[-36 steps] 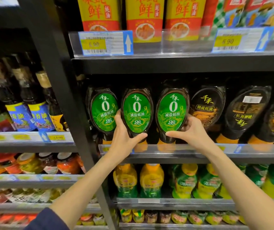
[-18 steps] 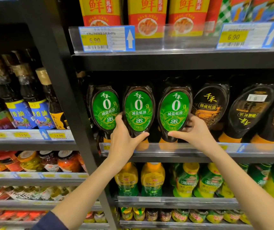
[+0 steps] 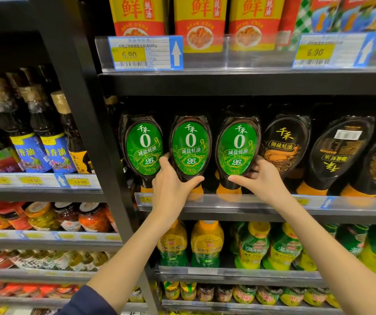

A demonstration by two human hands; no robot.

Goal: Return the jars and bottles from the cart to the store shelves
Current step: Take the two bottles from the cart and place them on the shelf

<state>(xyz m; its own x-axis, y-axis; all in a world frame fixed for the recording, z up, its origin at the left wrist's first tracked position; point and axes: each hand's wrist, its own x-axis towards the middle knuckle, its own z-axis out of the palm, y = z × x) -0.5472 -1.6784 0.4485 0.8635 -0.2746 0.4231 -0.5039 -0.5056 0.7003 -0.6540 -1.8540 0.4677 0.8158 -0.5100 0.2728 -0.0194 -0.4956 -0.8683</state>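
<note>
Black metal shelf (image 3: 239, 215) with clear plastic lip (image 3: 257, 200). Left hand (image 3: 171, 192) clasps a glossy oval green-label bottle (image 3: 190, 148) standing cap-down; right hand (image 3: 262, 181) clasps its neighbour (image 3: 237, 147) at three o'clock.

Three green-labelled bottles (image 3: 190, 151) read "千禾 0 减盐蚝油 26"; top shelf-edge price tags (image 3: 145, 53) show "6.90"; left shelf tag (image 3: 80, 181) "14.90".

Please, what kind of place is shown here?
Most likely a grocery store aisle: black shelves hold rows of sauce bottles, and yellow price tags reading 6.90 sit on the shelf edges.
</note>
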